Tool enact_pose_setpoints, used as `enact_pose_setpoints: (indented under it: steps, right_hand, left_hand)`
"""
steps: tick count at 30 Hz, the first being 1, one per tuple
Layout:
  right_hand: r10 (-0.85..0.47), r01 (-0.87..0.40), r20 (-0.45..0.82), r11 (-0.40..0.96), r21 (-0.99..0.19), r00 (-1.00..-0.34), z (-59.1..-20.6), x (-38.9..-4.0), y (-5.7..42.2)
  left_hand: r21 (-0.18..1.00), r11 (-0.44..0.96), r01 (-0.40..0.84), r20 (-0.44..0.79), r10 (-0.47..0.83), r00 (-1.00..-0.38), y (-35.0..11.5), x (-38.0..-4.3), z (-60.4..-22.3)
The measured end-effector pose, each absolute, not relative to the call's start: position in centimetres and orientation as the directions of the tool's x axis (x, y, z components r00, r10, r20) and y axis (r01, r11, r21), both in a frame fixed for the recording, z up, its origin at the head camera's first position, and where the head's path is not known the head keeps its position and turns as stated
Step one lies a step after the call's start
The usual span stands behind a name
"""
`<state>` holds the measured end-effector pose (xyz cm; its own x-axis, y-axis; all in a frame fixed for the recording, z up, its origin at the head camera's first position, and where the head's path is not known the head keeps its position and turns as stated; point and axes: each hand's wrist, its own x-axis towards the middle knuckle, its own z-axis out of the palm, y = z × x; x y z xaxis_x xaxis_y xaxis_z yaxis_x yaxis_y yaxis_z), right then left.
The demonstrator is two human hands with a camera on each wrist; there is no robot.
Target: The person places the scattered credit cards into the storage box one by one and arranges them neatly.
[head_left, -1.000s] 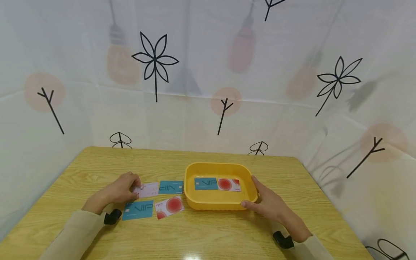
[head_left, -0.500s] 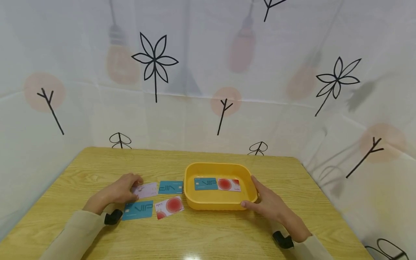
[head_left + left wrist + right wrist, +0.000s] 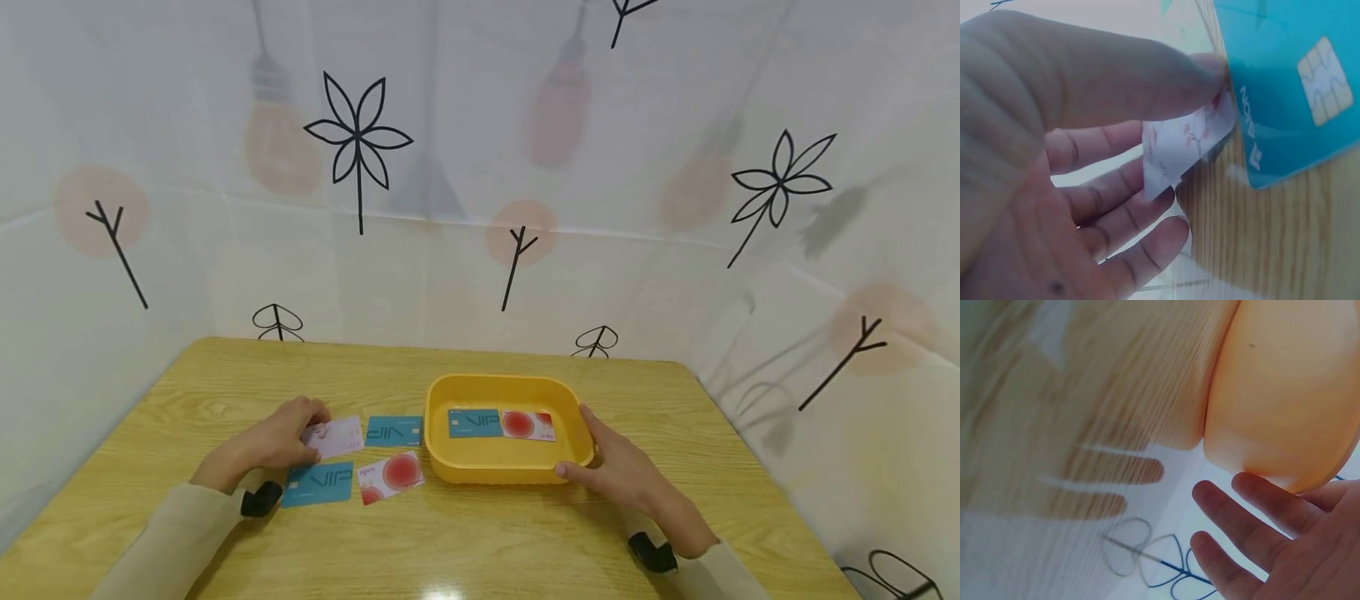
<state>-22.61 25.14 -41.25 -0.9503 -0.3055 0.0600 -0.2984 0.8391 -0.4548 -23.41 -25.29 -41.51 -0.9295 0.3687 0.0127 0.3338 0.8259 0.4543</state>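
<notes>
My left hand [image 3: 281, 435] pinches the left edge of a pale pink card [image 3: 337, 437] between thumb and fingers. In the left wrist view, that card [image 3: 1179, 147] shows tilted between thumb and fingers. A blue VIP card [image 3: 318, 485] lies just nearer, its gold chip visible in the left wrist view. Another blue VIP card [image 3: 394, 431] and a white card with red circles [image 3: 390, 477] lie to the right. With fairly straight fingers, my right hand [image 3: 626, 467] touches the right end of a yellow plastic basin [image 3: 502, 477]; its thumb rests at the near corner.
Inside the basin lie a blue VIP card [image 3: 474, 423] and a red-circle card [image 3: 529, 426], side by side. The wooden table [image 3: 450, 533] is glossy and reflects light. A white patterned cloth [image 3: 465, 275] hangs behind it and at the sides.
The pale pink card has shifted slightly left and away from me, and its left edge shows more under my left hand. My right hand and the basin stay put.
</notes>
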Motion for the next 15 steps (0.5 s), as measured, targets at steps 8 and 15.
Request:
enact_pose_setpoints:
  steps: [8, 15]
  right_hand:
    - [-0.310, -0.304, 0.064, 0.835, -0.459, -0.948, -41.20, -22.59, 25.16]
    - [-0.307, -0.301, 0.062, 0.838, -0.455, -0.950, -41.11, -22.58, 25.18]
  left_hand:
    - [0.472, 0.811, 0.347, 0.013, 0.387, -0.922, -25.34, -23.21, -41.07]
    - [0.452, 0.820, 0.350, 0.019, 0.384, -0.923, -25.48, -23.24, -41.29]
